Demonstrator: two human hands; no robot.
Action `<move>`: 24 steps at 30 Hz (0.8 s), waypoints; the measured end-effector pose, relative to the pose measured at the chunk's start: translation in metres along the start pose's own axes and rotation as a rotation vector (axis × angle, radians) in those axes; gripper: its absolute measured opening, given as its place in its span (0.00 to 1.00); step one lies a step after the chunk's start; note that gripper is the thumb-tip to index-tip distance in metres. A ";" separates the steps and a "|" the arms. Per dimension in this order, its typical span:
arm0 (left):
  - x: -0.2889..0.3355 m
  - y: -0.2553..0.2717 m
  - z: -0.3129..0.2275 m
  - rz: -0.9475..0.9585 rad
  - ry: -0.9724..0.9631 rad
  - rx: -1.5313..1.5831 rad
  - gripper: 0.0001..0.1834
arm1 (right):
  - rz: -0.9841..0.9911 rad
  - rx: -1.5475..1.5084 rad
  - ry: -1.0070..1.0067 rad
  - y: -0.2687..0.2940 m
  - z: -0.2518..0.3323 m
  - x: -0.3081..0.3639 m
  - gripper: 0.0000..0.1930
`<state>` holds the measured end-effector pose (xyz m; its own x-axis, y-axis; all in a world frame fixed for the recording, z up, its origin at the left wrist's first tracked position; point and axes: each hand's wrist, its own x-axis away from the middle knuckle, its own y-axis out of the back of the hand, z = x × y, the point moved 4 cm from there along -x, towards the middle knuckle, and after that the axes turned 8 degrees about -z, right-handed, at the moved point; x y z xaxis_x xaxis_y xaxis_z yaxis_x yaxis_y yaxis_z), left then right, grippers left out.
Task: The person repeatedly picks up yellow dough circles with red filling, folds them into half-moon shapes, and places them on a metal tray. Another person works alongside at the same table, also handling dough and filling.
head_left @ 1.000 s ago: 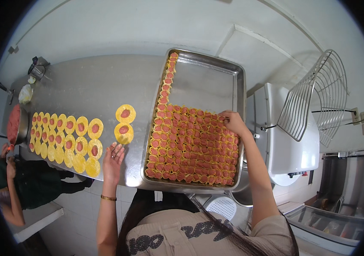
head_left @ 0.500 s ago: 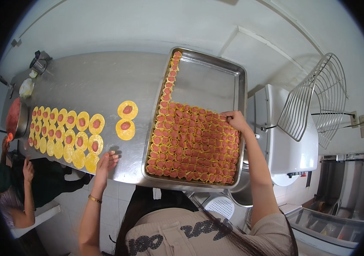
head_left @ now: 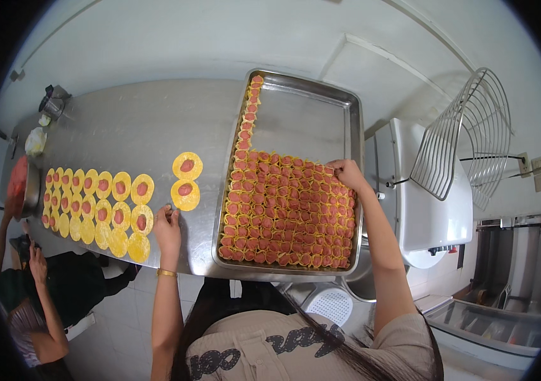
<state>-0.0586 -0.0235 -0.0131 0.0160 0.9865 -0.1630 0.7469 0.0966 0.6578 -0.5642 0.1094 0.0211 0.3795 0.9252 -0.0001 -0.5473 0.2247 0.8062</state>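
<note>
Left hand point(head_left: 167, 227) lies flat and open on the steel worktop point(head_left: 131, 127), fingers spread, holding nothing, its fingertips just short of the nearer of two filled yellow wrappers point(head_left: 185, 194); the second one point(head_left: 187, 166) sits just beyond it; to the left, rows of more filled wrappers point(head_left: 96, 206) run along the worktop edge; right hand point(head_left: 346, 173) rests on the far right row of folded dumplings point(head_left: 286, 213) in the metal tray point(head_left: 302, 120), fingers curled narrow at one dumpling; the tray's far half is bare but for a single column along its left side; farther left, a red bowl point(head_left: 18, 187) stands by another person's arm point(head_left: 0, 238).
</note>
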 end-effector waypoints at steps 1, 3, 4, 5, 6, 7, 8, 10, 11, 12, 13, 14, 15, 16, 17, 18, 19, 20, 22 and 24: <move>-0.002 -0.001 -0.002 -0.009 -0.027 -0.038 0.13 | -0.007 -0.006 -0.005 0.000 0.000 0.000 0.21; -0.004 -0.004 -0.005 -0.022 -0.053 -0.078 0.12 | -0.028 -0.015 -0.004 0.000 -0.001 0.000 0.21; -0.006 -0.006 -0.004 -0.003 -0.017 -0.083 0.12 | -0.041 -0.031 0.010 -0.001 -0.001 -0.001 0.21; -0.007 -0.007 -0.002 0.013 0.013 -0.080 0.11 | -0.033 -0.038 0.018 -0.002 -0.002 -0.001 0.21; -0.008 -0.009 -0.001 0.024 0.038 -0.058 0.11 | -0.021 -0.050 0.034 -0.002 -0.003 -0.002 0.21; -0.009 -0.010 0.000 0.030 0.043 -0.084 0.11 | -0.013 -0.081 0.075 -0.003 -0.003 -0.002 0.20; -0.011 -0.011 0.000 0.030 0.041 -0.092 0.11 | 0.003 -0.032 0.011 -0.004 -0.006 -0.002 0.20; -0.015 -0.012 -0.002 0.003 0.026 -0.111 0.11 | 0.030 0.024 -0.056 -0.002 -0.008 -0.004 0.20; -0.017 -0.012 -0.003 -0.022 0.031 -0.134 0.12 | -0.011 -0.004 -0.059 0.001 -0.004 -0.003 0.22; -0.017 -0.011 -0.007 -0.059 -0.003 -0.127 0.13 | -0.086 0.051 -0.042 0.005 0.002 -0.002 0.22; -0.018 -0.011 -0.008 -0.038 -0.004 -0.152 0.13 | -0.166 0.095 -0.022 0.009 0.012 -0.002 0.21; -0.018 -0.012 -0.012 -0.082 -0.032 -0.183 0.12 | -0.243 0.018 -0.045 0.013 0.023 -0.002 0.18; -0.020 -0.013 -0.013 -0.088 -0.014 -0.164 0.12 | -0.324 -0.056 -0.110 0.013 0.034 0.000 0.15; -0.023 -0.014 -0.013 -0.070 -0.013 -0.200 0.12 | -0.371 -0.110 -0.016 0.008 0.055 0.001 0.16; -0.027 -0.017 -0.012 -0.018 -0.021 -0.197 0.12 | -0.418 -0.156 0.027 0.001 0.077 0.004 0.16; -0.030 -0.019 -0.010 0.027 -0.033 -0.182 0.12 | -0.463 -0.196 0.035 -0.007 0.098 0.009 0.16; -0.031 -0.021 -0.007 0.042 -0.026 -0.160 0.10 | -0.393 -0.202 0.035 -0.023 0.122 0.013 0.16; -0.032 -0.023 -0.004 0.048 -0.025 -0.126 0.08 | -0.326 -0.181 0.139 -0.042 0.151 0.017 0.16; -0.032 -0.021 0.011 0.105 0.113 0.201 0.06 | -0.194 -0.229 0.214 -0.085 0.206 0.034 0.15; -0.037 -0.026 0.025 0.211 0.457 0.728 0.04 | -0.090 -0.330 0.175 -0.127 0.249 0.037 0.12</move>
<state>-0.0620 -0.0660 -0.0432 0.0501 0.9457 0.3210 0.9987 -0.0475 -0.0161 -0.2946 0.0393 0.0663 0.3200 0.9290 -0.1860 -0.7392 0.3676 0.5643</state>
